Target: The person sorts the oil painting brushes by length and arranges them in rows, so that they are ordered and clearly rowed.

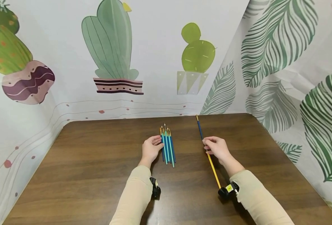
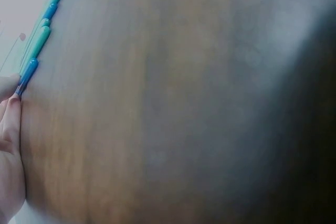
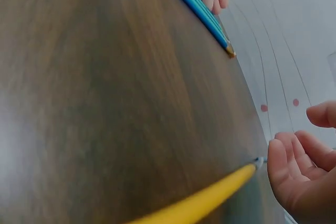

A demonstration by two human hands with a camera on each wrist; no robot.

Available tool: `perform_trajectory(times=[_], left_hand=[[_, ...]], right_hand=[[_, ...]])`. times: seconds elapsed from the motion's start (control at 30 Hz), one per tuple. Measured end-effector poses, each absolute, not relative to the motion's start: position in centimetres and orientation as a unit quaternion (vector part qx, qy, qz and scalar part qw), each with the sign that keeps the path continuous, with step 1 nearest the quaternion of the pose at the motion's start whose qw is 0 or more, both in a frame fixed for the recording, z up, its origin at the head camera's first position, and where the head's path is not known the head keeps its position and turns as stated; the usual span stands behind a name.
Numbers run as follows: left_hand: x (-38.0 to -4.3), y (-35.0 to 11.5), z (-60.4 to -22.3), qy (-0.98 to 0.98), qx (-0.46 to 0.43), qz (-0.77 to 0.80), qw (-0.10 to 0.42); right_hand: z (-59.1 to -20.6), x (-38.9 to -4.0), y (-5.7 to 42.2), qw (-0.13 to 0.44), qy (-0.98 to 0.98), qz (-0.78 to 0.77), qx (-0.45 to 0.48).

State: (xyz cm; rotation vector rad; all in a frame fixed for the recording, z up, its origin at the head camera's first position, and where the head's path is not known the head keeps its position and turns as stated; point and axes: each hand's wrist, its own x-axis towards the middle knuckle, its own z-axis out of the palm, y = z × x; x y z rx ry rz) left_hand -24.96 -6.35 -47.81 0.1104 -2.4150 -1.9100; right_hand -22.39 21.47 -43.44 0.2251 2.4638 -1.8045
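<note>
A tight group of slim paintbrushes (image 1: 168, 147) with blue and teal handles lies on the table, bristles pointing away. My left hand (image 1: 152, 148) touches its left side, thumb and fingertips right at the outermost blue handle (image 2: 29, 72). To the right, a paintbrush with a yellow handle (image 1: 213, 170) lies slanted, its silver ferrule (image 3: 258, 162) near my right fingers. A blue-handled brush (image 1: 199, 128) continues in line beyond it. Over the join hovers my right hand (image 1: 217, 148), hiding it from above; its thumb stands apart from loosely bent fingers (image 3: 278, 156).
The brown wooden table (image 1: 98, 181) ends at a back edge close behind the brushes. A white wall covering (image 1: 157, 62) printed with cacti and leaves hangs there. A small black wrist camera (image 1: 155, 189) is strapped at each sleeve.
</note>
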Motion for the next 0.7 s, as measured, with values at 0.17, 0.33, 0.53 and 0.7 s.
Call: perform_trajectory(times=[0.17, 0.33, 0.53, 0.7], left_hand=[[-24.9, -6.4, -47.8, -0.783, 0.033, -0.621, 0.03], [-24.9, -6.4, -47.8, -0.784, 0.031, -0.619, 0.028], [-24.8, -6.4, -47.8, -0.779, 0.036, -0.626, 0.022], [-24.9, -6.4, -47.8, -0.777, 0.035, -0.628, 0.021]], right_hand=[[-43.5, -22.6, 20.6, 0.05, 0.795, -0.601, 0.071], [-43.6, -23.2, 19.5, 0.054, 0.79, -0.607, 0.065], [-43.6, -24.0, 18.1, 0.055, 0.794, -0.603, 0.054], [-43.6, -24.5, 16.9, 0.067, 0.797, -0.599, 0.039]])
